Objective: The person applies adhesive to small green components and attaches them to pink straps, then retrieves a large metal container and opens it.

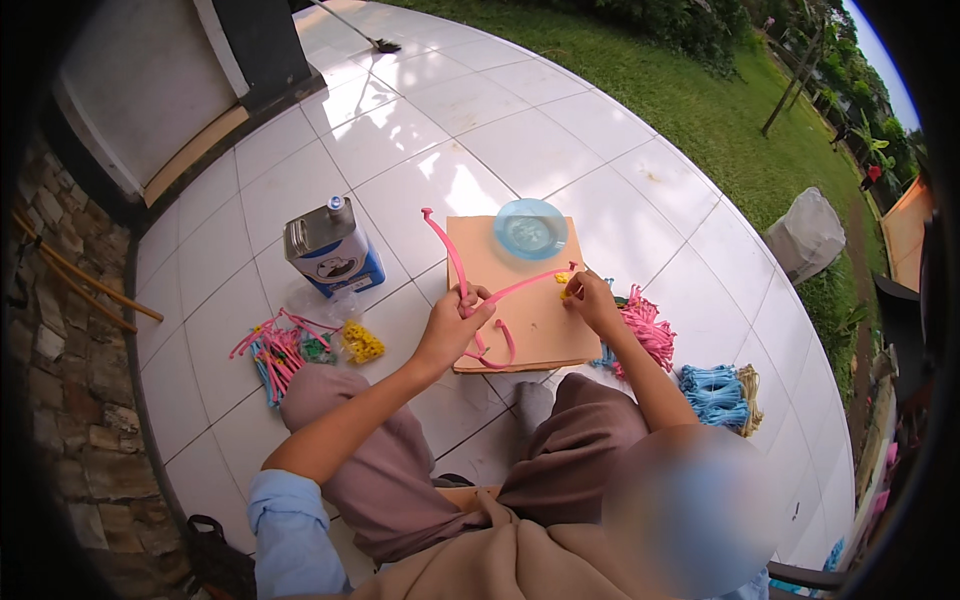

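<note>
Pink straps [528,280] gripped by fingers of left hand [452,325]; right hand [597,305] fingers beside yellow pieces [562,279] over cardboard [556,343], grip: cannot tell.

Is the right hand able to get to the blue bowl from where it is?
Probably yes. The right hand is close to the blue bowl. Only the end of a pink strip pokes between them, and it looks easy to go around.

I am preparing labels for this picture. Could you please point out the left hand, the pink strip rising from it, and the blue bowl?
Left hand [453,324]: head view, back of the hand.
Pink strip [456,260]: head view, midway along its rising part.
Blue bowl [500,230]: head view, on its left side.
</note>
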### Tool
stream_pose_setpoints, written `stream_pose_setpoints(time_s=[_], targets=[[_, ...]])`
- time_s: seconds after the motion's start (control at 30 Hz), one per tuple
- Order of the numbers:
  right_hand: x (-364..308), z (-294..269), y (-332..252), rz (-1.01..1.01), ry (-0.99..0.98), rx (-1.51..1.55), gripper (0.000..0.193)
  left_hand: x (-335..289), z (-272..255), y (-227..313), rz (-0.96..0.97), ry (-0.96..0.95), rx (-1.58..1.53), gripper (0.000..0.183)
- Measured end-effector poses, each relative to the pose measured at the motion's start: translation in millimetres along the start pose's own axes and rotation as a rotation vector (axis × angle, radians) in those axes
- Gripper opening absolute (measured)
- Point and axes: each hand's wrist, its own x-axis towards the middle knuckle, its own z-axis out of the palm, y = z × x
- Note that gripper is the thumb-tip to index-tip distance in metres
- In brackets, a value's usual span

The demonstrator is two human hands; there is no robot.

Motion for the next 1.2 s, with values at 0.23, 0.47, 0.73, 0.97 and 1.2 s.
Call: stream_pose_setpoints(time_s=[0.23,0.47,0.73,0.97,1.2], targets=[[8,-17,-29,0.179,0.198,0.097,0.012,2,-4,6,0.053,0.069,-0.054,0.024],[5,-82,-137,0.123,0.307,0.845,0.018,-6,-2,17,0.208,0.135,-0.152,0.028],[-14,-71,-213,-0.057,0.099,0.725,0.015,-14,14,28,0.389,0.176,-0.100,0.028],[-14,-61,-212,-0.031,0.089,0.608,0.018,-19,12,37,0.431,0.179,-0.060,0.027],[-13,-61,-212,-0.016,0.073,0.538,0.014,-21,12,37,0.396,0.131,-0.033,0.028]])
